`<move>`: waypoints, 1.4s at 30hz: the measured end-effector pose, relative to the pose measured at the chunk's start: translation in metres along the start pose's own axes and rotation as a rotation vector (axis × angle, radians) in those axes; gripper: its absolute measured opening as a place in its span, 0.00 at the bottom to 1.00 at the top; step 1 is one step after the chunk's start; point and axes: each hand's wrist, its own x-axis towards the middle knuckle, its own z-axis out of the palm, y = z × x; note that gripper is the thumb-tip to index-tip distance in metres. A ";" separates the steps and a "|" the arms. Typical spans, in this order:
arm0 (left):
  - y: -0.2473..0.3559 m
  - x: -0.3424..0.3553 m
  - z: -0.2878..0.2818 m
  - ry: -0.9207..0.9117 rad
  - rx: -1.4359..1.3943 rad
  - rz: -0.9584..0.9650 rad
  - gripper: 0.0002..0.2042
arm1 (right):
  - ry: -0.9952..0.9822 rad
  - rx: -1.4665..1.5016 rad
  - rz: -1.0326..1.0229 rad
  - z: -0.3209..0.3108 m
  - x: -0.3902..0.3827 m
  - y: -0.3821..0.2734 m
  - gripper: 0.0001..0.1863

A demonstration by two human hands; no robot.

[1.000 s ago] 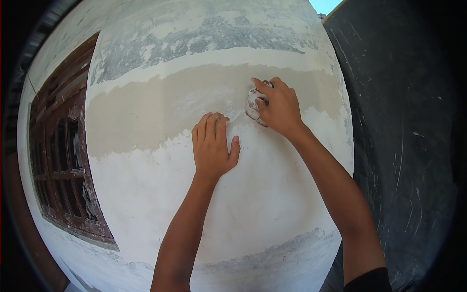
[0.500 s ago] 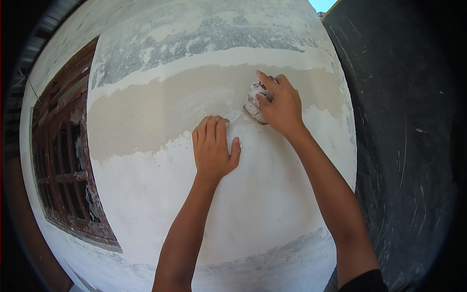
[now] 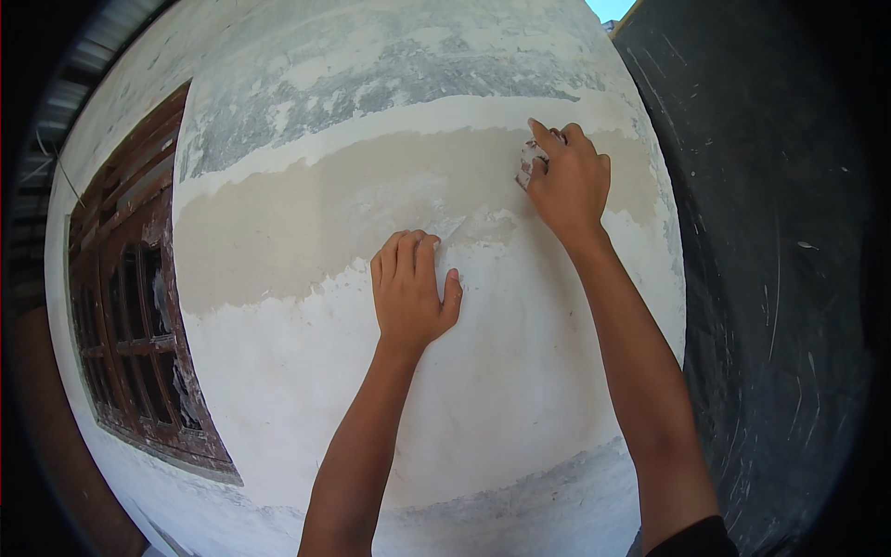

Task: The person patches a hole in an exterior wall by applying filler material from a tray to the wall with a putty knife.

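Note:
My left hand (image 3: 405,292) rests against the wall with its fingers side by side, slightly bent, and its thumb apart. Its fingertips touch the lower edge of a beige, damp-looking band of plaster (image 3: 306,204). Higher and to the right, my right hand (image 3: 571,186) grips a crumpled, white-smeared pad with reddish-brown patches (image 3: 532,165) against that band. The index finger stretches up past the pad. Much of the pad is hidden behind my fingers, and its exact kind is unclear. A paler smear (image 3: 483,226) lies between my hands.
A brown wooden window frame (image 3: 139,306) with barred panes is set in the wall on the left. White coating (image 3: 501,371) spreads below the beige band, and rough grey patches (image 3: 408,74) lie above. A dark, scratched surface (image 3: 770,278) stands beyond the wall's right edge.
My right hand has slid up and to the right along the wall with the pad, uncovering the pale smear. My left hand has stayed in nearly the same place.

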 end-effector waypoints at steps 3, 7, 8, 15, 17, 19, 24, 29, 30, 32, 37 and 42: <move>-0.001 0.000 0.000 -0.006 0.009 -0.009 0.20 | -0.121 0.377 -0.001 0.003 -0.010 -0.017 0.25; -0.001 -0.001 0.000 0.002 0.001 -0.007 0.20 | -0.146 0.169 -0.019 0.010 -0.005 -0.006 0.25; -0.001 0.000 0.000 -0.001 0.007 -0.008 0.20 | -0.034 0.032 0.027 -0.001 0.003 -0.001 0.25; -0.003 -0.003 0.001 0.008 0.004 -0.003 0.20 | -0.211 0.287 -0.081 0.008 -0.016 -0.001 0.25; 0.000 -0.001 0.000 -0.001 0.000 -0.005 0.20 | -0.090 0.104 0.040 -0.002 -0.002 0.013 0.26; -0.002 -0.002 -0.002 -0.011 0.003 -0.012 0.20 | -0.124 0.215 0.049 -0.006 -0.003 0.004 0.26; -0.001 -0.001 -0.001 -0.001 0.002 -0.018 0.21 | -0.258 0.190 0.027 0.004 -0.013 0.002 0.27; -0.003 -0.003 -0.001 -0.001 0.002 -0.007 0.21 | -0.184 0.322 0.028 -0.007 -0.012 -0.006 0.27; -0.003 -0.004 -0.001 -0.008 0.011 -0.007 0.21 | -0.187 0.320 0.029 -0.004 -0.014 -0.009 0.27; -0.002 -0.003 -0.001 -0.006 0.008 -0.016 0.21 | -0.299 0.217 0.026 0.004 -0.018 -0.009 0.27; 0.000 -0.002 0.000 0.009 -0.010 -0.008 0.20 | -0.052 0.243 0.157 -0.009 -0.013 0.010 0.27; -0.003 -0.004 0.000 0.003 -0.004 -0.018 0.20 | -0.089 0.144 0.153 -0.004 -0.020 0.014 0.26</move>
